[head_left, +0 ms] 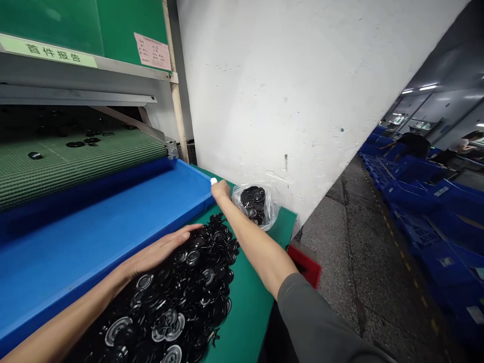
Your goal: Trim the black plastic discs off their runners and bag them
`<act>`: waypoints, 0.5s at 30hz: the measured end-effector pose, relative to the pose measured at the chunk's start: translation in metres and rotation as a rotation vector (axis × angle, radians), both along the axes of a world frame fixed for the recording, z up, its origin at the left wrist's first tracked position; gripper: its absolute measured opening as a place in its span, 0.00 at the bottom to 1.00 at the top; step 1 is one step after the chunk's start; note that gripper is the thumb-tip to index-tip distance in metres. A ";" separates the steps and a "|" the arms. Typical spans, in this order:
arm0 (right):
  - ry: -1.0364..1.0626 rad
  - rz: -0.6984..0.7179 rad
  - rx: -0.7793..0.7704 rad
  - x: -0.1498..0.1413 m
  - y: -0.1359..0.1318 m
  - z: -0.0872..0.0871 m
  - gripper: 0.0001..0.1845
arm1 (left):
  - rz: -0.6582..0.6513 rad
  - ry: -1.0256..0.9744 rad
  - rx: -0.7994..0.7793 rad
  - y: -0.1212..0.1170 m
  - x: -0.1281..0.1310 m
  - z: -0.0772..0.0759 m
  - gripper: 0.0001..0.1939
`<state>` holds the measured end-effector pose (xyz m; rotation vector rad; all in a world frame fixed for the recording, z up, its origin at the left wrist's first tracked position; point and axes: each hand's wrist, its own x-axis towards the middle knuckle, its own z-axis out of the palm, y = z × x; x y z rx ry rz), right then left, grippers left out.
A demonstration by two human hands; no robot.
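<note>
My left hand lies flat with fingers stretched out, between the near wall of a blue tray and a heap of black plastic parts. Its fingertips touch the upper edge of the heap, which is mostly round ribbed discs with small pieces among them. At the tray's far right corner, my right hand is closed over the rim; a small white patch shows at its fingertip, too small to make out. Close by the right hand stands a clear plastic bag with black discs in it.
A green conveyor belt carrying several black parts ends above the tray. Under the heap is a green tabletop, bounded by a white wall. A red bin sits below its right edge. Blue crates and people are farther right.
</note>
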<state>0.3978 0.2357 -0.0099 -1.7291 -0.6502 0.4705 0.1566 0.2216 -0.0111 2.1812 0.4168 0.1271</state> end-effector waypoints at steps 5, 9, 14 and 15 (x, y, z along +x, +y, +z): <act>-0.233 0.109 0.066 -0.018 -0.050 0.056 0.17 | 0.033 -0.098 0.027 0.001 0.012 0.016 0.31; -0.677 0.069 0.175 0.003 -0.161 0.093 0.16 | 0.287 -0.146 -0.027 -0.006 0.035 0.031 0.25; -0.337 -0.238 -0.065 0.033 -0.270 0.069 0.30 | 0.424 -0.106 -0.145 -0.041 0.094 0.053 0.22; -0.271 -0.227 -0.068 0.034 -0.274 0.058 0.33 | 0.433 -0.091 -0.186 -0.051 0.108 0.056 0.23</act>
